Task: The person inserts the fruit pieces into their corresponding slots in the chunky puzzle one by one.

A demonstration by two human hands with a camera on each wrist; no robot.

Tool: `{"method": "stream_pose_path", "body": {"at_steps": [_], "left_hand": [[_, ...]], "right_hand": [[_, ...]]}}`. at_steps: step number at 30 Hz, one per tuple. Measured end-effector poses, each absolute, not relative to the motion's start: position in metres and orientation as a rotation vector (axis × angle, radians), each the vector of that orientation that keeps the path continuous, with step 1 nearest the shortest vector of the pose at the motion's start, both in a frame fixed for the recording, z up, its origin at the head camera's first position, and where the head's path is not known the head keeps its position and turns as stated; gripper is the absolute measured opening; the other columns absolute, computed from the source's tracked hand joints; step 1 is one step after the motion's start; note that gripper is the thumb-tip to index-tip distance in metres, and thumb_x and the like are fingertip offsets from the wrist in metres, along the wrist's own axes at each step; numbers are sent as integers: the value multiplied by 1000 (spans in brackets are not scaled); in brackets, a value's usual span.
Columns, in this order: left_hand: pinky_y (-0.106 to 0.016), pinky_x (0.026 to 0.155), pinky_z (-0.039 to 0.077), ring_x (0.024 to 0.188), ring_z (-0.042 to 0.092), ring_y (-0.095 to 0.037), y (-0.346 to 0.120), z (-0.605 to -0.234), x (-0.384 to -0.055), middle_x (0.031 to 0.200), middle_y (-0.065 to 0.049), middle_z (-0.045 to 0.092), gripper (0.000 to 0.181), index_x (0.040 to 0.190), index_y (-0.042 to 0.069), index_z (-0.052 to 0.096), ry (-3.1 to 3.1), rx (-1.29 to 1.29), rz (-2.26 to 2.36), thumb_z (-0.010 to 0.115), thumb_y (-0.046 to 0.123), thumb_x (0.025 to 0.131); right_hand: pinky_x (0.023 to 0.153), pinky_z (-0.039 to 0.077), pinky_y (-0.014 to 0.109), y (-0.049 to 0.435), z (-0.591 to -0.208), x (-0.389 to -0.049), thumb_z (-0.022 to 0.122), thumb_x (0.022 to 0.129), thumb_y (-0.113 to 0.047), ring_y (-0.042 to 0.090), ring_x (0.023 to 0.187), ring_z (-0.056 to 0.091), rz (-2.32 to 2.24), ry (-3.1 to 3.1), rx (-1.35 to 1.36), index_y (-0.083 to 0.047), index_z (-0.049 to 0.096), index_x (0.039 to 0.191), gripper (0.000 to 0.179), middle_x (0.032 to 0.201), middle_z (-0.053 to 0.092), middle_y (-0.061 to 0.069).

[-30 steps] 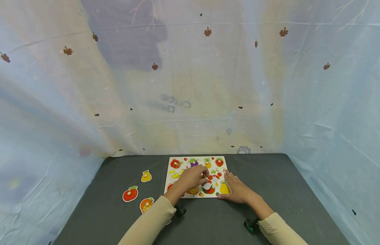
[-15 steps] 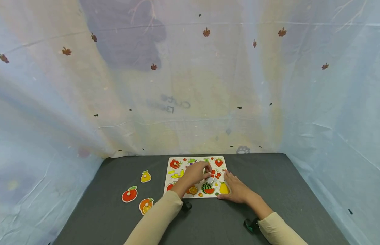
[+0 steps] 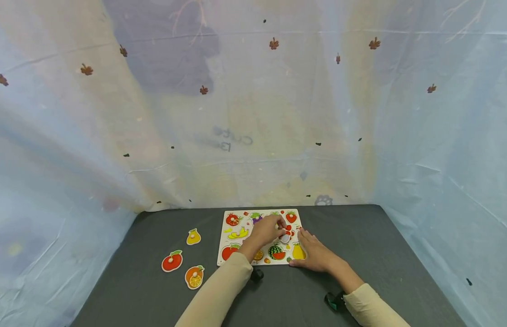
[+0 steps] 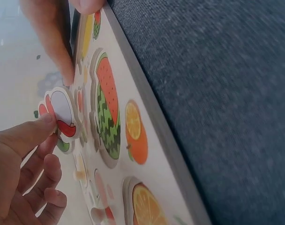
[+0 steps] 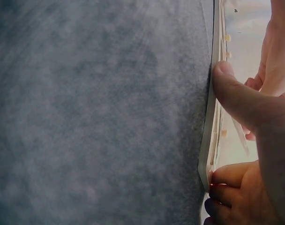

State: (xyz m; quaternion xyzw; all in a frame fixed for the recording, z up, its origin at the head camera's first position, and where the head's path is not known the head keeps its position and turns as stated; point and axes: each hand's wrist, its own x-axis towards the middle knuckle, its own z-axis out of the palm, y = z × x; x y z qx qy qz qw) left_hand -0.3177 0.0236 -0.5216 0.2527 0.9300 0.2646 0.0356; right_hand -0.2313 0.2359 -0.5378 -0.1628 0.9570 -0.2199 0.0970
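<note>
My left hand (image 3: 266, 230) pinches a fruit puzzle piece (image 4: 63, 108) between thumb and fingers. It has a white oval, red parts and a green leaf. The piece is tilted close over the white fruit puzzle board (image 3: 222, 240), near the printed cherries (image 3: 292, 233). At the board's near right corner lies my right hand (image 3: 316, 252). Its thumb (image 5: 229, 86) touches the front edge and its extended fingers lie along the right side. Watermelon (image 4: 107, 108), orange and strawberry pictures show on the board; my left hand and forearm hide its middle.
Left of the board on the dark grey table (image 3: 278, 299) lie three loose knobbed pieces: a yellow pear (image 3: 194, 237), a red apple-like fruit (image 3: 172, 261) and an orange (image 3: 194, 277). A pale patterned curtain (image 3: 253, 113) hangs behind and at both sides.
My left hand has moved right and slightly away with the puzzle piece, from above the watermelon toward the cherries. My right hand stays at the board's corner.
</note>
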Motion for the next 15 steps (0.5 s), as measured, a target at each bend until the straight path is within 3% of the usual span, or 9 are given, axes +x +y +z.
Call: {"method": "stream_pose_path", "body": {"at_steps": [15], "left_hand": [[-27, 69, 49, 74, 57, -6, 31, -527, -321, 94, 12, 68, 7, 102, 24, 73, 2857, 724, 827, 79, 27, 101]], "right_hand": [[129, 18, 60, 237, -538, -230, 80, 92, -58, 44, 162, 20, -653, 2833, -501, 9, 26, 165, 113, 174, 22, 28]]}}
